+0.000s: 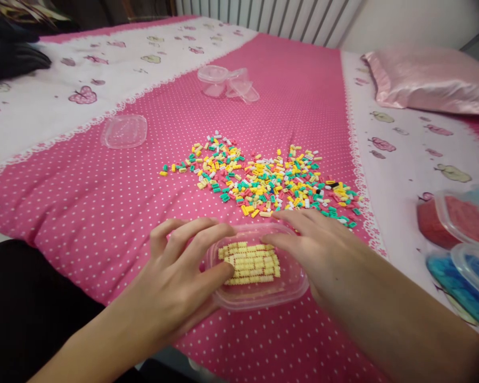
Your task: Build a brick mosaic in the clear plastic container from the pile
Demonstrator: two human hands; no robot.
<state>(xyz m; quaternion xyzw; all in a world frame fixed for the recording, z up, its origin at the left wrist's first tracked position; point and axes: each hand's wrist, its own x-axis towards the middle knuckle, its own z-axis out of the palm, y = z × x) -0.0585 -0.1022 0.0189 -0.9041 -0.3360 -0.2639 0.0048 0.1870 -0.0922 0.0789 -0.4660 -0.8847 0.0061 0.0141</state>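
A clear plastic container (291,290) sits before me on the pink polka-dot cover, with small pale yellow building bricks (253,263) laid in close rows inside it. My left hand (183,260) is curled over its left side, fingertips at the far rim and thumb pressing on the left end of the bricks. On the other side, my right hand (315,244) straddles the far right wall. One digit reaches in to the top edge of the bricks, while the others lie outside the rim. Just beyond is a loose spread of small coloured bricks (271,181), yellow, green, pink and white.
A clear lid (124,131) lies at left. Farther back are clear empty containers (223,82). At right stand a container of red pieces (459,218) and one of blue pieces (463,282). A pink pillow (431,80) lies behind them. A dark object (14,53) is at upper left.
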